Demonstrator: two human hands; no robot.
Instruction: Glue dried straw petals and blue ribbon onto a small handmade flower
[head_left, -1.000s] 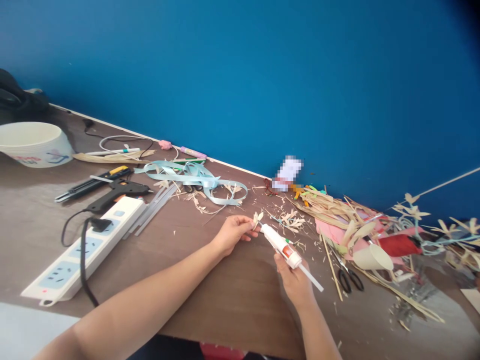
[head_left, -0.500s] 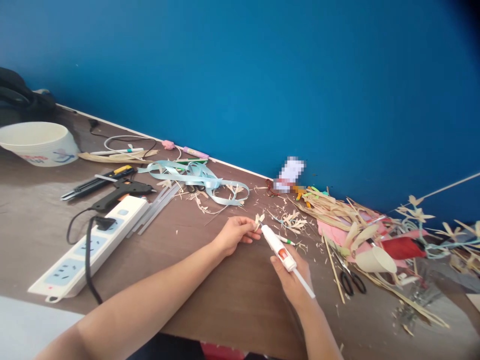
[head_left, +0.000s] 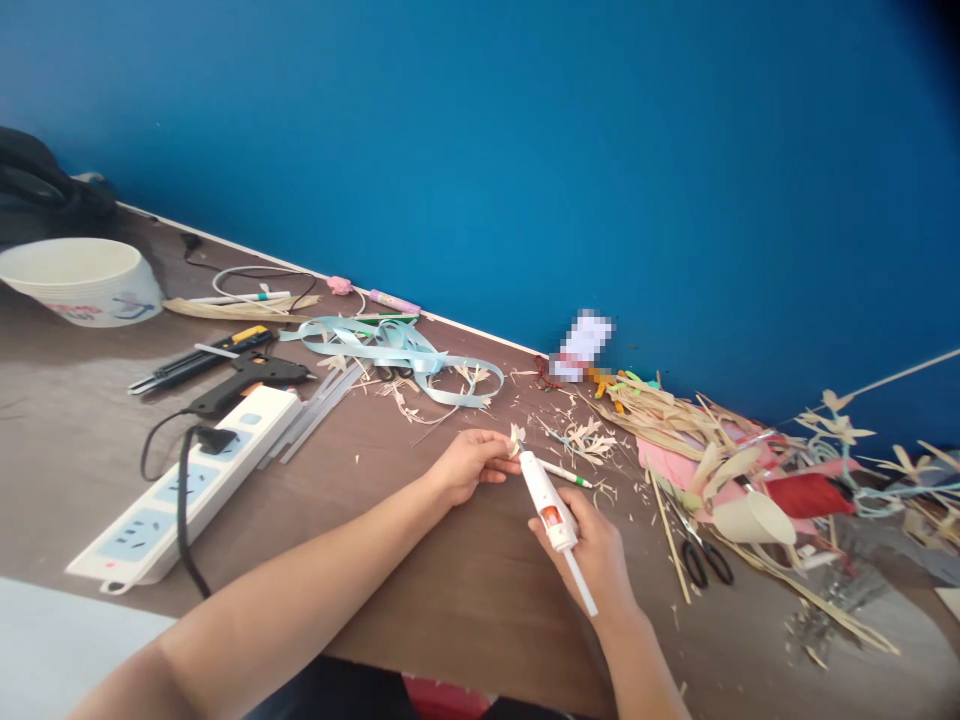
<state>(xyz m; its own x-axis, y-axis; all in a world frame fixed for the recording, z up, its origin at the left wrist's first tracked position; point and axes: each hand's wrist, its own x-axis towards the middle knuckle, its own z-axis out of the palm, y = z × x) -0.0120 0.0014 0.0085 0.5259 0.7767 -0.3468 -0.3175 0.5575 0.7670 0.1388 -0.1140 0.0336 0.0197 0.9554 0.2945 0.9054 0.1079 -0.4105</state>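
With the left hand (head_left: 471, 463) pinching the small straw flower (head_left: 516, 437) steady just beyond its fingertips, the right hand (head_left: 592, 555) gripping the white glue pen (head_left: 547, 500) should probably keep its nozzle touching the flower and feed gently.

Glossy white plastic glue gun (head_left: 546, 497), matt brown wood-grain table (head_left: 420, 560), satiny pale-blue ribbon (head_left: 397, 350)

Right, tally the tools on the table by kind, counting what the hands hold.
Glue guns: 2, white one in the right hand, black one
Scissors: 1
Utility knives: 1
Power strips: 1
Total: 5
The left hand pinches a straw piece.
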